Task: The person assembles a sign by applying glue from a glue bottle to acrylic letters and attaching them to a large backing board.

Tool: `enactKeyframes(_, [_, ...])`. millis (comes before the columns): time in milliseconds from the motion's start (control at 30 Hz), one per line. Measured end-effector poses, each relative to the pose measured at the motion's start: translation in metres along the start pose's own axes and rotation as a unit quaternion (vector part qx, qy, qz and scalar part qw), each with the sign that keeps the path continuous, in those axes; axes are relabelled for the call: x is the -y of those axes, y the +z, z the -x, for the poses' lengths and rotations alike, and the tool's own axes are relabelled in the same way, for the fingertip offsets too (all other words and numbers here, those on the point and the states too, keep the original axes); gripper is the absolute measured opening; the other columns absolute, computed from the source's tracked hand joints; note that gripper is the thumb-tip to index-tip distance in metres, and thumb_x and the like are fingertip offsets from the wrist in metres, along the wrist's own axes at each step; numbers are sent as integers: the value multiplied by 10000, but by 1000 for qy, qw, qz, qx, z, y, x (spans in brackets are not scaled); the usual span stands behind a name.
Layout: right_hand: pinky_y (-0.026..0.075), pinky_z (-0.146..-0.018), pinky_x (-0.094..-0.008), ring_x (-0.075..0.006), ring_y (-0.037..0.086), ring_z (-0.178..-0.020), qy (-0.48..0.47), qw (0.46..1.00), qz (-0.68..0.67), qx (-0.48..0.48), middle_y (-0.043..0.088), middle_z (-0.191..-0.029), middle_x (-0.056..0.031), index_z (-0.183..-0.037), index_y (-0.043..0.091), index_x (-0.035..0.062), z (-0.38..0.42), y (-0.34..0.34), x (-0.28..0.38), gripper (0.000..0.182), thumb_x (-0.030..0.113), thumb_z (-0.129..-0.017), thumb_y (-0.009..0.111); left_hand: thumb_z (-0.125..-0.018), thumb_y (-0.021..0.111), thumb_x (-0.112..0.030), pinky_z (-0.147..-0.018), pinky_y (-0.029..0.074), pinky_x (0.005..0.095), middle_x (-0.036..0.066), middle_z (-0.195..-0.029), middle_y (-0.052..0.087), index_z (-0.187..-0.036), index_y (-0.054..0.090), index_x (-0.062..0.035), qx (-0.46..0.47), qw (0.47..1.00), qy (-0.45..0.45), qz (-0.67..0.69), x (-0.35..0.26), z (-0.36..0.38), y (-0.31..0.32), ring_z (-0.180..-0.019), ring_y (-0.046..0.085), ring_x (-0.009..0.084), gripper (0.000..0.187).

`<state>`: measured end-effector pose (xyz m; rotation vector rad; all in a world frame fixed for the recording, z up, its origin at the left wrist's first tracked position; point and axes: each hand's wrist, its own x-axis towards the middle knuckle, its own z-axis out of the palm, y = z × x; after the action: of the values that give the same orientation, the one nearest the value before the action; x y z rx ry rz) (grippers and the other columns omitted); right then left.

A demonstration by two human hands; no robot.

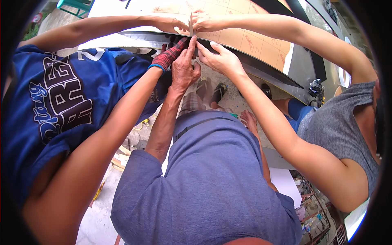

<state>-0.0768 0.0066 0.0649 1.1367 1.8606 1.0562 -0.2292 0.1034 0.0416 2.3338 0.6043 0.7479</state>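
Observation:
My left hand [186, 67] reaches up to the dark curved edge strip [253, 59] of a large panel. Its index finger is stretched out, its tip at the strip; the other fingers are partly bent, with nothing visible in them. Just above that fingertip stands a thin, pointed greyish piece [191, 23], between the fingers of two co-workers. My right hand [249, 121] is low beside my waist, fingers apart, holding nothing I can see; what lies under it is partly hidden. A co-worker's red-and-black checked glove [171, 54] and another co-worker's bare hand [218, 57] sit under the strip.
Brown printed covering [232, 24] lies over the panel. A co-worker in a blue jersey [77, 98] leans in from the left, one in a grey sleeveless top [343, 122] from the right. A green stool [75, 6] stands far left. Metal framework and clutter [314, 208] lie lower right.

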Motion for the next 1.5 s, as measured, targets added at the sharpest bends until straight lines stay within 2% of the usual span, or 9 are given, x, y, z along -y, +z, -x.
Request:
enactKeyframes(400, [398,-1121,-314,-253,354,-1426,-1,998,-36,44,440,-1407,-124,-1379,452,-7,38,-25,15,422,100,-982,547,-701,589,41,-712,538,365,94,-888,636,-1552,333,-116,-23,1000,-4,-14,-6,5,2,-775,657,257,903])
enactKeyframes(600, [420,-1079,-366,-280,437,-1361,-100,979,158,82,496,-1405,-145,-1388,466,4,120,-16,103,515,291,-978,589,-752,637,25,-639,519,336,97,-922,648,-1513,393,-85,-6,997,-10,70,-9,21,6,-662,619,196,807])
enactKeyframes(633, [421,-1076,-372,-284,443,-1355,-199,923,313,105,500,-1406,-148,-1391,466,5,142,-15,141,533,312,-974,594,-761,642,17,-645,521,351,108,-922,649,-1501,409,-78,12,997,-17,78,-12,29,6,-681,628,218,781])
enactKeyframes(667, [421,-1074,-378,-289,449,-1350,-365,721,585,71,504,-1406,-151,-1394,465,7,171,-26,191,551,332,-970,599,-771,647,10,-651,523,366,118,-923,649,-1489,425,-70,29,996,-23,85,-11,35,8,-701,637,241,756])
enactKeyframes(700, [422,-1071,-384,-293,455,-1345,-552,341,757,-77,508,-1406,-154,-1398,465,8,192,-46,233,570,353,-966,605,-801,688,-71,-638,522,366,119,-929,672,-1414,515,-47,26,996,-18,87,0,46,20,-676,640,232,637])
enactKeyframes(767, [424,-1066,-397,-302,468,-1334,-615,246,735,-145,516,-1407,-160,-1405,464,11,216,-66,277,607,394,-959,615,-803,704,-148,-658,531,371,131,-955,692,-1374,555,-34,125,984,-81,96,15,68,30,-696,657,237,602])
enactKeyframes(900, [437,-1019,-422,-289,542,-1236,-626,203,738,-150,581,-1337,-165,-1371,506,13,232,-78,299,654,477,-928,629,-789,728,-307,-756,555,367,170,-1065,716,-1325,598,-5,285,938,-183,78,52,116,54,-832,711,255,629])
enactKeyframes(1233, [466,-955,-394,-252,586,-1154,-603,204,757,-149,630,-1265,-132,-1335,546,20,246,-78,340,623,471,-918,651,-744,753,-377,-1045,454,350,255,-1376,567,-1405,502,47,352,851,-373,112,81,172,64,-1270,572,333,824])
enactKeyframes(1500, [468,-918,-391,-232,586,-1124,-635,181,736,-148,638,-1239,-115,-1324,550,28,263,-94,346,612,480,-923,644,-777,756,-390,-1108,392,350,251,-1424,525,-1414,490,50,416,829,-353,123,97,210,85,-1331,518,319,819])
